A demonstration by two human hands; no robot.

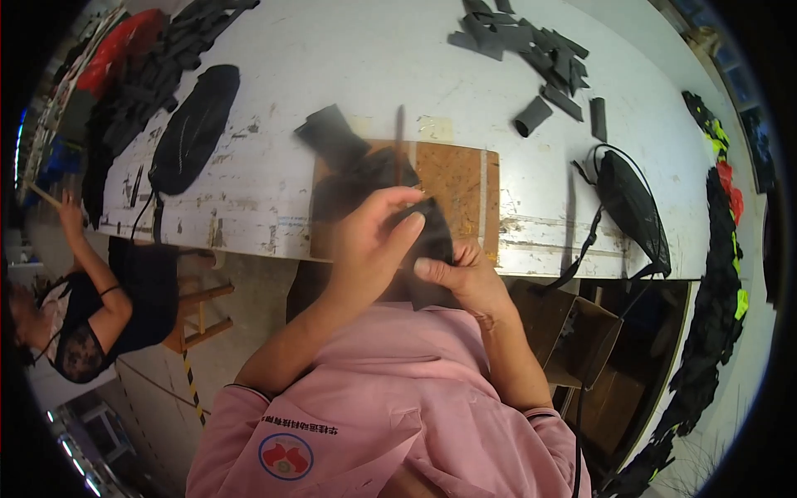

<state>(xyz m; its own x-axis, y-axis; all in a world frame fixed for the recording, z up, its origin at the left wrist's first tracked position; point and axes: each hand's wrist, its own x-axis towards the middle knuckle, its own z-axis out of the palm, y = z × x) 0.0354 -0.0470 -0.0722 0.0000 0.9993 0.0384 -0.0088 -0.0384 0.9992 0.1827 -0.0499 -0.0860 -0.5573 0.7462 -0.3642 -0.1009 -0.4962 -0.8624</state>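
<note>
At the far left edge, another person point(83, 315) in a black top reaches upward beside a wooden stool point(199, 311). On the white worktable point(349, 50) lies a black oval pouch point(193, 129), with a heap of dark strips point(166, 62) behind it. Near the table's front edge sits a brown cutting board point(457, 187). Above it, the left hand point(369, 241) pinches a piece of black fabric point(427, 236) between thumb and fingers, and the right hand point(465, 274) grips the same piece from below, thumb pressed against it. Further right lie grey cut pieces point(531, 50) and a black mesh pouch point(635, 207) with straps.
</note>
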